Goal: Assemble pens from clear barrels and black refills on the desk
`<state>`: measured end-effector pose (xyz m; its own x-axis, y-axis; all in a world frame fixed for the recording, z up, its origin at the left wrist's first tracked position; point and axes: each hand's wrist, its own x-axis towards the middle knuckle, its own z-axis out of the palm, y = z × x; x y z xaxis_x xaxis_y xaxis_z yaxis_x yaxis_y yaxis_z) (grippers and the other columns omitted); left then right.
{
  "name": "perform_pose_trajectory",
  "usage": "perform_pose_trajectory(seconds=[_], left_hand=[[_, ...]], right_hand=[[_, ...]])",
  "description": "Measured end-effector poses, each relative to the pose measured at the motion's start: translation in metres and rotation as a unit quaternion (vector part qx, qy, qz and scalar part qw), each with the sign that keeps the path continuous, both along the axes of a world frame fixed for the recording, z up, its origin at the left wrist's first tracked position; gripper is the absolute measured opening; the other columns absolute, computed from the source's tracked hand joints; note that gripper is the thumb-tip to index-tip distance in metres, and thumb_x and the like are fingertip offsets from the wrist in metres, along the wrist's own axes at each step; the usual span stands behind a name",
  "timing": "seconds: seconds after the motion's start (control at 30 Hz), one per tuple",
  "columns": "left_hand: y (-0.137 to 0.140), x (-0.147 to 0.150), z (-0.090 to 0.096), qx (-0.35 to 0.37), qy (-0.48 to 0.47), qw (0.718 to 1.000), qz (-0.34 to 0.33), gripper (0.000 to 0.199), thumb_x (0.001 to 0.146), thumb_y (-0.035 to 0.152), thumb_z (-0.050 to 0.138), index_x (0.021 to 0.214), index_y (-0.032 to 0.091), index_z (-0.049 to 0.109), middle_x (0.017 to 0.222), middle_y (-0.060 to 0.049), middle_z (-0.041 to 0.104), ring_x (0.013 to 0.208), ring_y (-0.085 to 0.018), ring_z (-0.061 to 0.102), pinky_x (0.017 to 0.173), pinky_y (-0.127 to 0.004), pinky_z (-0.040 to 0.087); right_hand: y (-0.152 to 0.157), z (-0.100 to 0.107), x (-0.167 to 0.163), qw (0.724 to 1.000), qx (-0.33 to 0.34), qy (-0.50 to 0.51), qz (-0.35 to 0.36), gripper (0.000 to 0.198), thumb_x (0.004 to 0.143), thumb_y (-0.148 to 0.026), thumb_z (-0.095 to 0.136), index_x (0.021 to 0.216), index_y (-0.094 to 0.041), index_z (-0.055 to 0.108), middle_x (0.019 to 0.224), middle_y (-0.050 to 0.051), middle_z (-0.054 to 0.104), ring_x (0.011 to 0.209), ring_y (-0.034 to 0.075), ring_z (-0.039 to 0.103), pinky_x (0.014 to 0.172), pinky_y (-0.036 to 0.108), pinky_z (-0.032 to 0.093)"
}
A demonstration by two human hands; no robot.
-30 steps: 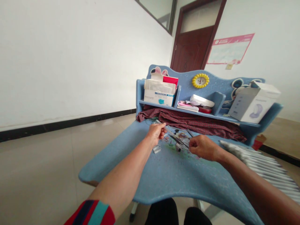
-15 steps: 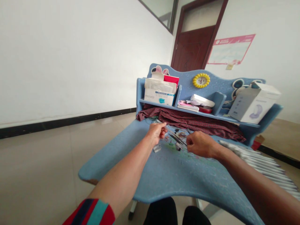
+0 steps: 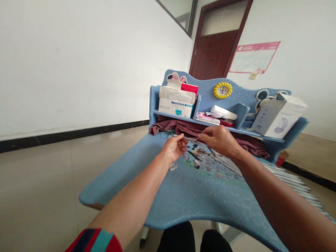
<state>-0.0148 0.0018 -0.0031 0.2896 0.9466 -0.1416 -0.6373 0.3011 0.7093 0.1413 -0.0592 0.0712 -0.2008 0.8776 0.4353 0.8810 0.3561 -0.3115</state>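
My left hand [image 3: 174,148] pinches one end of a thin, pale pen barrel [image 3: 193,141] between thumb and fingers. At its other end, my right hand [image 3: 219,139] has its fingertips closed on the barrel or on a small part there; blur hides which. Below the hands on the blue desk [image 3: 178,199] lie a dark slender pen part [image 3: 194,155] and a small black-and-clear piece [image 3: 196,163]. Small clear pieces [image 3: 173,166] sit under my left wrist. Several white sticks [image 3: 229,165], similar to pen barrels, lie beneath my right forearm.
More white sticks [image 3: 296,183] are lined up at the desk's right side. A checked cloth [image 3: 165,126] is bunched below the shelf. On the shelf stand a mask box [image 3: 174,105], some papers [image 3: 207,119] and a white box [image 3: 280,117].
My right hand has moved up and left from the dark pen parts to the pale barrel at my left hand. The white sticks below it are now more visible. The view has shifted slightly.
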Motion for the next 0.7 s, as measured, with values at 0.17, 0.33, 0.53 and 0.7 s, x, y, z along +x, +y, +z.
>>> perform_pose_trajectory(seconds=[0.17,0.33,0.53,0.7], left_hand=[[-0.001,-0.004,0.009,-0.003,-0.065,0.997,0.044,0.026,0.085,0.020,0.050,0.061,0.010,0.053,0.051,-0.005,0.059,0.038,-0.006,0.049,0.038,-0.016,0.039],[-0.001,-0.004,0.008,-0.002,-0.061,0.997,0.050,0.026,0.085,0.018,0.048,0.061,0.010,0.052,0.052,-0.005,0.059,0.038,-0.006,0.049,0.038,-0.017,0.040],[-0.002,-0.002,0.006,0.001,-0.052,0.998,0.031,0.025,0.085,0.018,0.049,0.062,0.011,0.053,0.051,-0.004,0.059,0.037,-0.006,0.049,0.038,-0.016,0.040],[-0.005,0.002,0.005,0.033,-0.060,0.997,-0.019,0.023,0.085,0.019,0.051,0.065,0.009,0.056,0.052,-0.005,0.060,0.038,-0.007,0.051,0.038,-0.018,0.041]], right_hand=[[0.009,-0.011,0.018,0.997,-0.040,0.066,-0.004,0.036,0.078,-0.043,0.050,0.064,-0.013,0.064,0.048,0.001,0.056,0.040,0.007,0.043,0.042,0.019,0.029],[0.021,-0.034,0.030,0.961,-0.106,0.254,0.022,0.049,0.078,-0.060,0.044,0.065,-0.014,0.056,0.044,-0.001,0.054,0.032,0.007,0.040,0.034,0.018,0.028],[0.022,-0.042,0.017,0.934,-0.109,0.324,0.103,0.049,0.073,-0.061,0.055,0.056,-0.015,0.051,0.042,-0.001,0.054,0.030,0.005,0.040,0.031,0.016,0.027],[0.025,-0.044,0.002,0.916,-0.134,0.361,0.112,0.051,0.072,-0.063,0.054,0.059,-0.014,0.053,0.040,0.000,0.054,0.028,0.006,0.041,0.030,0.016,0.028]])
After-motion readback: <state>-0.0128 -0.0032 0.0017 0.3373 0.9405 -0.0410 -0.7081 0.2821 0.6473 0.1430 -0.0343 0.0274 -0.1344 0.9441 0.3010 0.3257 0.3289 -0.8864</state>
